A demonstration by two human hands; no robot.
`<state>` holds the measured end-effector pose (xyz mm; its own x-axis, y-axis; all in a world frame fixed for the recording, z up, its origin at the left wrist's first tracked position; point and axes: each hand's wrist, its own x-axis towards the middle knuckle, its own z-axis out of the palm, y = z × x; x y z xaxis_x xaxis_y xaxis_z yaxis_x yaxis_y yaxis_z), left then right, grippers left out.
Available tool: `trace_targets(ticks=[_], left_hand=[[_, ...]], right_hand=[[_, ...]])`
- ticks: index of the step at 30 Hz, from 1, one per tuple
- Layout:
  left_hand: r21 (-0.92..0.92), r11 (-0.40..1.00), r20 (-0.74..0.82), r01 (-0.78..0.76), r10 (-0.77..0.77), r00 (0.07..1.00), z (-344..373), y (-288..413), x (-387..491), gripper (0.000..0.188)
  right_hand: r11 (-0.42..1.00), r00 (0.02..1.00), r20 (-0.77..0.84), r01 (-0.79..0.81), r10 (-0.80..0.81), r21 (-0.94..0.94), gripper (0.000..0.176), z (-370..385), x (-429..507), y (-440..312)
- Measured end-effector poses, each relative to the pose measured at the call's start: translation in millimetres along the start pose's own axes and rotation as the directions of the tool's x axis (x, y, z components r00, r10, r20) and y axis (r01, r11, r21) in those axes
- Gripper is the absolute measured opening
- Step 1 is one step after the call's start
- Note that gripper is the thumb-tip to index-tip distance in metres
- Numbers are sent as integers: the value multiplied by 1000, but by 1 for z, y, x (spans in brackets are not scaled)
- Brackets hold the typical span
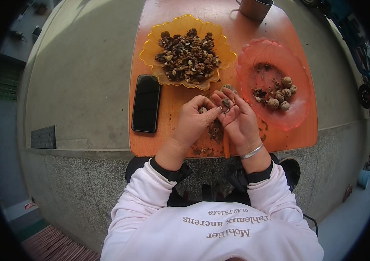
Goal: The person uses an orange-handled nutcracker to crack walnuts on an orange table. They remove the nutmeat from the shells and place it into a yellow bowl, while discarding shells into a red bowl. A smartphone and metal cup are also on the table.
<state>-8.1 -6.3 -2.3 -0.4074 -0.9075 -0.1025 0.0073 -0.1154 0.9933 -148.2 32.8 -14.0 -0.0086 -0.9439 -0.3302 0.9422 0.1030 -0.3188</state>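
My left hand [195,118] is curled around a pale walnut piece [202,110], with its thumb and a finger meeting close to my right palm. My right hand [241,118] is turned palm up with the fingers bent, and a dark walnut piece [226,102] rests on its fingers. An orange handle [226,145] shows below the right palm; its other end is hidden. Shell crumbs [216,132] lie on the table under both hands. Beyond them, a yellow scalloped bowl [227,56] holds many walnut kernels [188,58]. At the right, a red translucent plate [294,122] carries several whole walnuts [279,96] and shell bits.
A black smartphone [146,103] lies at the left edge of the orange wooden table [171,142]. A metal mug [255,9] stands at the far right. Partly hidden behind my right fingers is a rounded object [228,88] on the table.
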Motion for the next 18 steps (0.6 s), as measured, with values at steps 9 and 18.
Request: trace_targets(ticks=[9,18], left_hand=[[548,761,20,-348,403,915,3,-3,1,11],[553,764,16,-331,388,922,5,1,0,7]], right_hand=[[999,993,122,-8,4,35,37,6,-1,4],[999,994,106,20,-25,46,33,0,-1,2]])
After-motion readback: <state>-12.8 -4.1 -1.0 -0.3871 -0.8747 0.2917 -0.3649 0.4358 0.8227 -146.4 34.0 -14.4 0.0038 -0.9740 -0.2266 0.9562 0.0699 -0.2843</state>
